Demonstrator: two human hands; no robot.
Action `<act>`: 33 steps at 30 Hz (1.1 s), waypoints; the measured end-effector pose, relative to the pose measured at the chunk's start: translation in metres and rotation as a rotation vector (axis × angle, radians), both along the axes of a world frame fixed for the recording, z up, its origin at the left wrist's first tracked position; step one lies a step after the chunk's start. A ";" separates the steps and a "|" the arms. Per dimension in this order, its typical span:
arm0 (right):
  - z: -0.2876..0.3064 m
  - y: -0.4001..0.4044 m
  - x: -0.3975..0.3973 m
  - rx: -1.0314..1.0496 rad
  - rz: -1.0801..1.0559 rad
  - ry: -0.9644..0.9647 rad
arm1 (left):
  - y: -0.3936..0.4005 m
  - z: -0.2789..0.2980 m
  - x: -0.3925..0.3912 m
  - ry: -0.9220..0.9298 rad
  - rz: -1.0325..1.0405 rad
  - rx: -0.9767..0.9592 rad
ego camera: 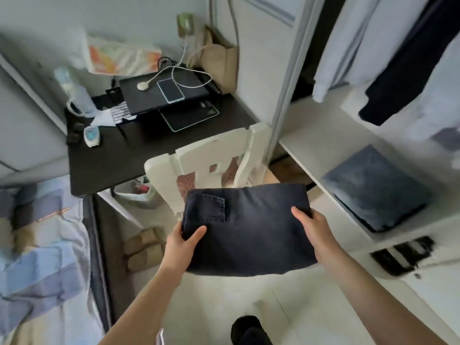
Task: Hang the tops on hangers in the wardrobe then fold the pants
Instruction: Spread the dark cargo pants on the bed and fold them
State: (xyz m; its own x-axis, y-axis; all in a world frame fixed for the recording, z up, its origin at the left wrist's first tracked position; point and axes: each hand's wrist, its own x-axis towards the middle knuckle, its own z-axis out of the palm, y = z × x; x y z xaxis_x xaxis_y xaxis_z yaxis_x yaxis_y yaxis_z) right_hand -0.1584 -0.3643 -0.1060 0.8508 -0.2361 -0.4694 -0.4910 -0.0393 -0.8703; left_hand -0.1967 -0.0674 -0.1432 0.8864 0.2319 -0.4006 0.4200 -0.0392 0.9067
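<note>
A folded pair of dark navy pants (249, 227) hangs flat in the air in front of me, pocket flap up. My left hand (181, 247) grips its left edge with the thumb on top. My right hand (316, 232) grips its right edge, thumb on top as well. To the right, the open wardrobe holds a folded pair of blue jeans (373, 188) on its white shelf (318, 143). Above that shelf hang a white top (348, 41) and a dark top (408, 70).
A white chair (206, 155) stands just behind the pants, before a dark desk (109, 163) with a laptop (161, 95) and phone. A bed with a blue patterned cover (37, 245) lies left. Slippers (142, 247) lie on the floor. A dark item (403, 255) sits on the lower shelf.
</note>
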 end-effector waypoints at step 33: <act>-0.112 -0.318 0.154 -0.688 -1.115 0.318 | -0.477 -0.127 0.411 -0.070 -1.077 0.354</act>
